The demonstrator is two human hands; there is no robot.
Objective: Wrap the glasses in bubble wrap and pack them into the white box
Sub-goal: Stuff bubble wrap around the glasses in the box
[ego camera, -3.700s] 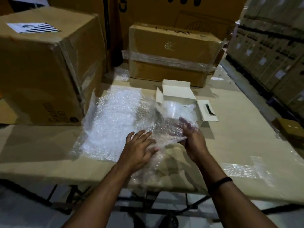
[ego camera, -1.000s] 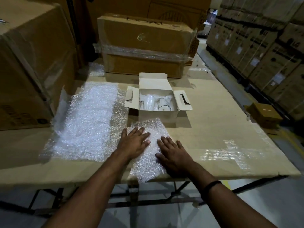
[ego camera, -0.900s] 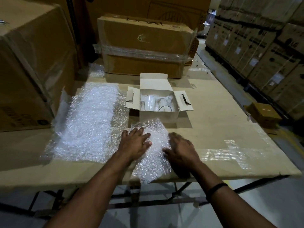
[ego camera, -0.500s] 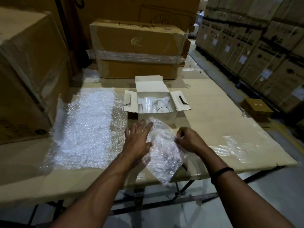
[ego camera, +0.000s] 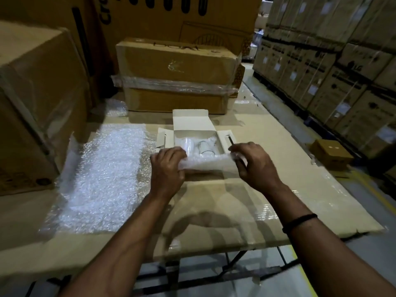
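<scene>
Both hands, left (ego camera: 167, 168) and right (ego camera: 252, 163), pinch a wrap strip (ego camera: 206, 163) over the box (ego camera: 194, 125), mid-table. Likely padding step; next, lower it onto glasses (ego camera: 202, 145).

Matt white cardboard box (ego camera: 194, 122); glossy, bumpy clear plastic bubble-wrap sheet (ego camera: 102, 174); matt brown cardboard tabletop (ego camera: 267, 163), glossy tape patches.

The tall carton (ego camera: 132, 24) at the far back carries the letters "Cro", turned sideways and cut by the frame's top edge. Stacked cartons (ego camera: 364, 58) far right show "LG"; their white labels are unreadable.
</scene>
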